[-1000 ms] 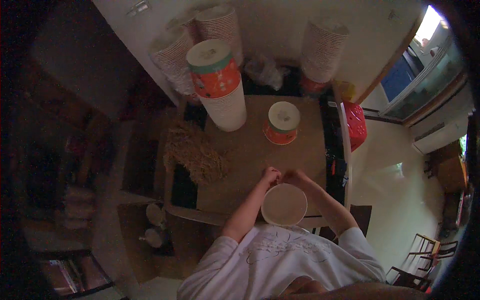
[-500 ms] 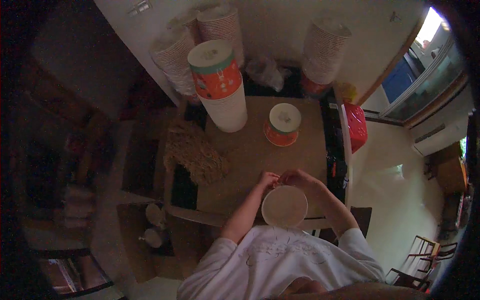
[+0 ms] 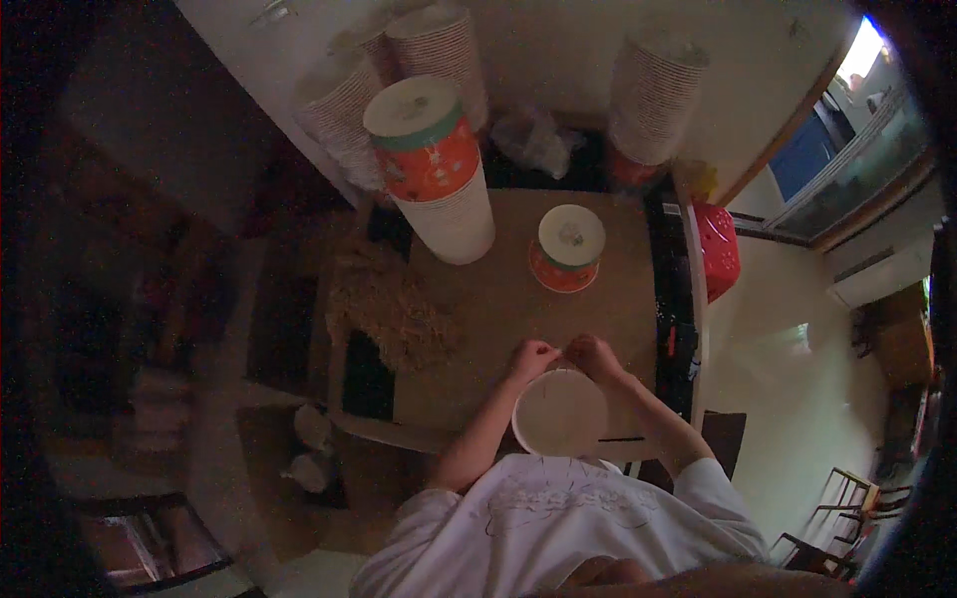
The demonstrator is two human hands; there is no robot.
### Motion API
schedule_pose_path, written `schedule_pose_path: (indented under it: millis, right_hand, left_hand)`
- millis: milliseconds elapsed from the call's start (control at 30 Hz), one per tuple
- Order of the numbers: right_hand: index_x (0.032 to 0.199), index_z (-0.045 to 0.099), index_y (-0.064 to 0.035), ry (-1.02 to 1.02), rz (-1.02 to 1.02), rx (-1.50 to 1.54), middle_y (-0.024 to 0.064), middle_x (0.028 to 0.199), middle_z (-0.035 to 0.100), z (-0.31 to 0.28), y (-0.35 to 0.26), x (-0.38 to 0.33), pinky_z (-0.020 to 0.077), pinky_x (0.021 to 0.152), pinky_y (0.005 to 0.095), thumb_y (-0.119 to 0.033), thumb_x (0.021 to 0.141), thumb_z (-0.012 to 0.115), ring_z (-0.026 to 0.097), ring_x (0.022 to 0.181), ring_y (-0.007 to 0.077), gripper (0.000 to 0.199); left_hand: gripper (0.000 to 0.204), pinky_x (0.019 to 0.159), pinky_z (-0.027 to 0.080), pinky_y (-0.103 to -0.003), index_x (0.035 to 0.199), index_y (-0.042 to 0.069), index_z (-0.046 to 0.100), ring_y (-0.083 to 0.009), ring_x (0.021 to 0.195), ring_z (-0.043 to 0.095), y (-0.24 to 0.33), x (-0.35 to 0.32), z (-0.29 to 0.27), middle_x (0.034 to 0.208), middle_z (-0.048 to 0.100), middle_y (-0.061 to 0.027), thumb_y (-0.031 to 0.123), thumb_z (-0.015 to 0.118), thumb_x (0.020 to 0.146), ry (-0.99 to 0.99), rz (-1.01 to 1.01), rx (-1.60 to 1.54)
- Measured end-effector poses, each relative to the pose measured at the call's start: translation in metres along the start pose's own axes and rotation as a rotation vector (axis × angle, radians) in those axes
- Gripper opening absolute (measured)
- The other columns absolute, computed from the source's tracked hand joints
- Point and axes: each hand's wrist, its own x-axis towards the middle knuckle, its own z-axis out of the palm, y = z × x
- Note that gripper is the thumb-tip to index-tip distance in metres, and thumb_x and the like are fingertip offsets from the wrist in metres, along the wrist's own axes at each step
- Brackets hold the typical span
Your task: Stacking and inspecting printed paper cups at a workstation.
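A round white paper bowl (image 3: 560,413) sits at the near edge of the brown table (image 3: 498,299). My left hand (image 3: 532,358) and my right hand (image 3: 592,355) are both at its far rim, fingers pinched close together over it. What the fingers pinch is too small to tell. Farther back stands a lidded red and green cup (image 3: 568,247). A tall stack of white cups (image 3: 439,179) topped by a red and green lidded cup rises at the back left.
A heap of tan straw-like string (image 3: 394,304) lies on the table's left side. More cup stacks (image 3: 653,95) line the wall, with a crumpled plastic bag (image 3: 538,140) between them. A red basket (image 3: 720,249) stands on the floor to the right.
Both hands have shifted slightly along the bowl's far rim, staying close together. Nothing else has moved.
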Motion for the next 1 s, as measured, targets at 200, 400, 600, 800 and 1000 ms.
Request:
schedule_pose_path:
  millis: [200, 400, 600, 800, 1000]
  right_hand:
    - [0.074, 0.051, -0.0040, 0.179, 0.056, -0.052, 0.0019, 0.067, 0.049, 0.006, -0.010, -0.007, 0.0397, 0.055, 0.0294, -0.025, 0.074, 0.050, 0.048, 0.061, 0.0148, 0.021]
    - [0.078, 0.058, -0.0060, 0.588, 0.120, -0.268, 0.0081, 0.071, 0.058, -0.076, 0.055, -0.014, 0.0433, 0.059, 0.0296, -0.009, 0.071, 0.048, 0.055, 0.068, 0.0155, 0.012]
    - [0.089, 0.055, -0.0075, 0.563, 0.341, 0.324, 0.0066, 0.090, 0.056, -0.117, 0.038, -0.030, 0.0442, 0.066, 0.0316, -0.018, 0.072, 0.051, 0.054, 0.081, 0.0181, 0.020]
    - [0.102, 0.051, -0.0091, 0.168, 0.172, 0.055, 0.0046, 0.104, 0.049, -0.093, 0.068, -0.035, 0.0439, 0.069, 0.0360, -0.025, 0.073, 0.055, 0.050, 0.091, 0.0212, 0.033]
    - [0.082, 0.056, -0.0047, -0.359, 0.294, -0.521, 0.0066, 0.085, 0.056, 0.005, -0.064, -0.034, 0.0437, 0.066, 0.0323, -0.020, 0.074, 0.054, 0.053, 0.081, 0.0185, 0.017]
  left_hand:
    - [0.015, 0.056, 0.044, -0.025, 0.078, 0.002, 0.058, -0.0098, 0.061, 0.055, 0.006, -0.011, -0.001, 0.068, 0.060, -0.0058, 0.014, 0.061, 0.069, -0.166, 0.023, -0.141]
    - [0.014, 0.058, 0.044, -0.024, 0.079, 0.002, 0.056, -0.0088, 0.064, 0.053, 0.012, -0.021, -0.008, 0.069, 0.058, -0.0027, 0.015, 0.059, 0.073, -0.314, 0.115, -0.069]
    - [0.013, 0.058, 0.043, -0.023, 0.077, 0.003, 0.057, -0.0088, 0.062, 0.052, 0.007, -0.027, -0.002, 0.068, 0.057, -0.0017, 0.016, 0.057, 0.075, -0.214, 0.060, -0.085]
    - [0.019, 0.054, 0.041, -0.024, 0.071, 0.004, 0.057, -0.0081, 0.059, 0.050, 0.017, -0.014, 0.005, 0.064, 0.056, -0.0015, 0.022, 0.059, 0.074, -0.264, 0.014, 0.144]
    - [0.023, 0.053, 0.041, -0.024, 0.068, 0.002, 0.057, -0.0084, 0.058, 0.050, 0.045, -0.025, -0.005, 0.063, 0.057, -0.0023, 0.023, 0.059, 0.074, -0.398, -0.141, 0.258]
